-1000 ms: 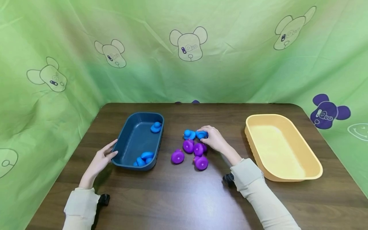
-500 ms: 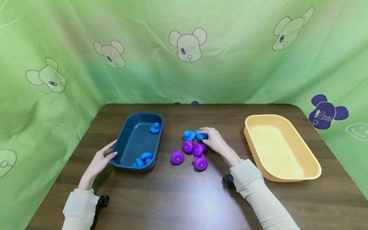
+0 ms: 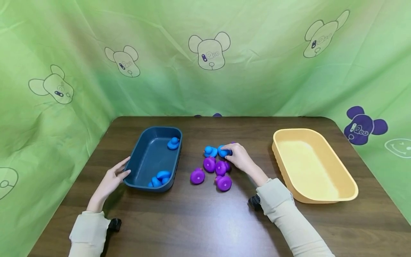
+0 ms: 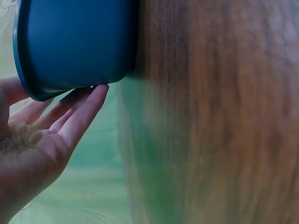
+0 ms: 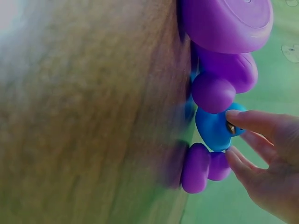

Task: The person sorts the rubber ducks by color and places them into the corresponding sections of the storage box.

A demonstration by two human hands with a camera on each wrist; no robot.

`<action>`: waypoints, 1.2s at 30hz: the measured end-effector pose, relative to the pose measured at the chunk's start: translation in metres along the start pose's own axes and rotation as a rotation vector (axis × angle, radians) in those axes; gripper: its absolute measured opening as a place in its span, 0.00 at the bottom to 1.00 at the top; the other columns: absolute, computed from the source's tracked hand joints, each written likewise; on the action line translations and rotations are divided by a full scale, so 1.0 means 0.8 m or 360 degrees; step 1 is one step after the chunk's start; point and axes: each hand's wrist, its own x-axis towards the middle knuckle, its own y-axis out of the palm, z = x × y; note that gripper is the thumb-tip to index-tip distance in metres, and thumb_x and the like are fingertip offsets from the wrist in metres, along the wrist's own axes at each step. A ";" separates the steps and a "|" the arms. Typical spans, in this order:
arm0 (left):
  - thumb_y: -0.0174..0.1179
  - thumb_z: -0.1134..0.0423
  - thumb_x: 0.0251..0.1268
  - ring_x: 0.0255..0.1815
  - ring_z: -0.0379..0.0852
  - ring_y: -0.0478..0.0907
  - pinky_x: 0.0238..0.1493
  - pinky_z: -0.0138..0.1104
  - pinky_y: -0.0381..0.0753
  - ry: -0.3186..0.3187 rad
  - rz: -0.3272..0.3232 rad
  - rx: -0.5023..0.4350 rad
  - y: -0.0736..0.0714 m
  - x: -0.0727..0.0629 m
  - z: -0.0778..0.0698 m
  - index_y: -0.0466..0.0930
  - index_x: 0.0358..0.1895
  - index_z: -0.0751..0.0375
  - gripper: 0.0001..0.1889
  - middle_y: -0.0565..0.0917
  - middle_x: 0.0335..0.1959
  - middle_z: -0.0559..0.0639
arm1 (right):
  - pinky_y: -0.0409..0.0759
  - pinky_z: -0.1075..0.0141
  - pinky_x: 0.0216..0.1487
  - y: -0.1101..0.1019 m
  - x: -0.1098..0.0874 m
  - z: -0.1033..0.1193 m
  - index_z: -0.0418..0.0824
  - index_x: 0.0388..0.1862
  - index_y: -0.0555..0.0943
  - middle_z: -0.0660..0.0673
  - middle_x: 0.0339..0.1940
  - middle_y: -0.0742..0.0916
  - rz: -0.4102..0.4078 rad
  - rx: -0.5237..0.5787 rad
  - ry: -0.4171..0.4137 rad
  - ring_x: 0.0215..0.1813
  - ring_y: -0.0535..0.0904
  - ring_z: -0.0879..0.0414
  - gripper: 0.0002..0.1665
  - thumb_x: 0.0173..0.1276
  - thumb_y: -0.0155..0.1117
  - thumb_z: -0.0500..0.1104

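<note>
In the head view my right hand [image 3: 240, 157] pinches a blue toy duck [image 3: 223, 151] among a cluster on the table. The right wrist view shows thumb and fingers at the duck's head and body. Another blue duck [image 3: 210, 151] sits just left of it. Several purple toy ducks [image 3: 197, 176] lie nearer me, some with their flat undersides showing; one purple duck [image 5: 198, 168] is mostly hidden behind my right hand. My left hand [image 3: 110, 179] touches the near-left side of the dark blue tray [image 3: 151, 157], its fingers extended against the outer wall.
Inside the blue tray, a blue duck [image 3: 173, 143] sits at the far right and several more blue ducks [image 3: 160, 179] are bunched at the near end. A yellow tray [image 3: 308, 171] stands on the right of the wooden table [image 3: 186, 221]. Green printed cloth hangs behind.
The blue duck at my right fingertips has turned slightly, and the right hand has shifted a little. Part of a purple duck now shows behind that hand. My left hand stays at the tray.
</note>
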 end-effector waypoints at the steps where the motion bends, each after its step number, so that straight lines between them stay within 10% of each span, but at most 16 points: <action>1: 0.48 0.63 0.66 0.37 0.45 0.69 0.31 0.31 0.70 -0.0003 0.0001 -0.0001 0.000 0.000 0.000 0.54 0.67 0.60 0.27 0.68 0.55 0.70 | 0.67 0.52 0.51 0.000 0.000 0.001 0.30 0.42 0.80 0.35 0.43 0.82 0.0001 0.0002 0.0002 0.49 0.72 0.39 0.17 0.49 0.63 0.28; 36: 0.48 0.66 0.65 0.32 0.45 0.69 0.30 0.34 0.71 0.0005 0.0000 -0.0048 0.001 0.001 0.004 0.55 0.66 0.61 0.26 0.71 0.52 0.70 | 0.68 0.53 0.52 -0.005 0.012 0.050 0.32 0.44 0.80 0.36 0.45 0.82 -0.0090 0.0119 -0.0096 0.50 0.73 0.42 0.18 0.51 0.64 0.30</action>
